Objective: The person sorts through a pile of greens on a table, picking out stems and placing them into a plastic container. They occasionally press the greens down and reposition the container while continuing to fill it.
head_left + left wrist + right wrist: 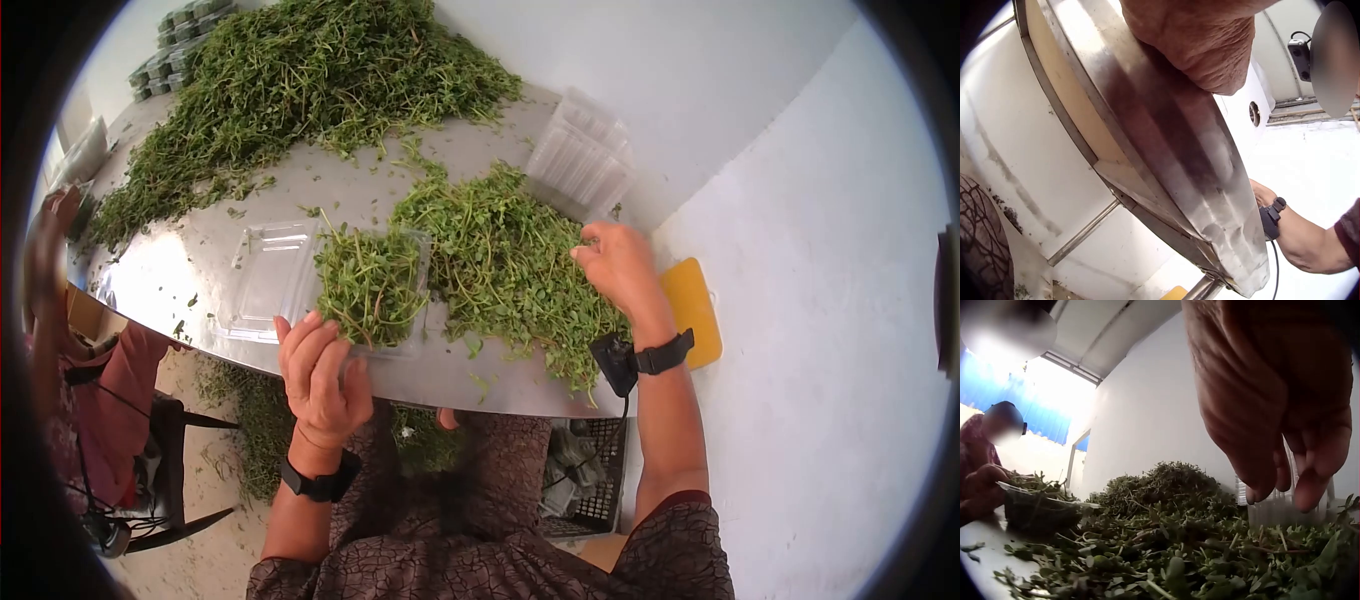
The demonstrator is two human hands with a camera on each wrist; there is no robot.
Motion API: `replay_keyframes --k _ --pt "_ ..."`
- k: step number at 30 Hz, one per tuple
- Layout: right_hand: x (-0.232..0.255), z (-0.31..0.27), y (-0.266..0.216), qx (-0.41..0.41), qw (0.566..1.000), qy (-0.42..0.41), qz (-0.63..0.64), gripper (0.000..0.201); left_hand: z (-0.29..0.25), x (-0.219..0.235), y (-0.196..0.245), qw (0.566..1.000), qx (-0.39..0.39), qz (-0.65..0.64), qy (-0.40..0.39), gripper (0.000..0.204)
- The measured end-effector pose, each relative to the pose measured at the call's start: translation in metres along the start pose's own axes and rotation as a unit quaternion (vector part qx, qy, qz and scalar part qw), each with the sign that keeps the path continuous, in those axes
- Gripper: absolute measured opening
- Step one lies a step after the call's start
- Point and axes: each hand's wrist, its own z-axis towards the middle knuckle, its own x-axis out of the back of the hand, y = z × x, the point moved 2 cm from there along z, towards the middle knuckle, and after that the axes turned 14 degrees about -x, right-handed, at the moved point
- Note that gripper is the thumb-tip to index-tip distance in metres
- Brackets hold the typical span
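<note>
A clear plastic clamshell box [268,280] lies unfolded on the metal table, its lid to the left and its other half heaped with leafy green stems [372,285]. My left hand [325,375] is at the front edge of this box, fingers loosely extended beside the filled half. Over the right side of a loose pile of greens [510,265] hovers my right hand [622,270]. In the right wrist view its fingers [1310,490] point down above the leaves, loosely bent, with nothing visible between them.
A stack of nested clear boxes [582,155] stands behind the pile, near the wall. A bigger mound of greens [330,75] covers the table's back, beside stacked filled boxes [180,50]. Yellow board [692,313] at right; black crate [598,490] below the table. Another person sits at left.
</note>
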Motion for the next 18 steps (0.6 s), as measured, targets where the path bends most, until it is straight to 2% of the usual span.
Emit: replay_keyframes --k 6,10,13,16,18 --pt "-0.030 0.025 0.007 -0.030 0.992 -0.053 -0.107 0.025 -0.001 0.000 0.000 1.000 0.006 -0.007 0.008 0.028" --pt "-0.039 0.031 0.014 -0.022 0.992 -0.062 -0.107 0.020 -0.001 0.000 0.001 1.000 0.009 -0.008 0.006 0.028" --pt "-0.037 0.030 0.016 -0.066 0.987 -0.103 -0.102 0.015 0.001 0.001 0.001 1.000 0.008 -0.008 0.000 0.028" --pt "-0.025 0.022 0.015 -0.043 0.995 -0.069 -0.063 0.008 0.003 0.002 0.002 1.000 0.009 -0.005 -0.004 0.029" --pt "-0.012 0.018 0.019 -0.017 0.997 -0.049 0.062 0.008 0.003 0.002 0.002 1.000 0.010 -0.010 -0.007 0.030"
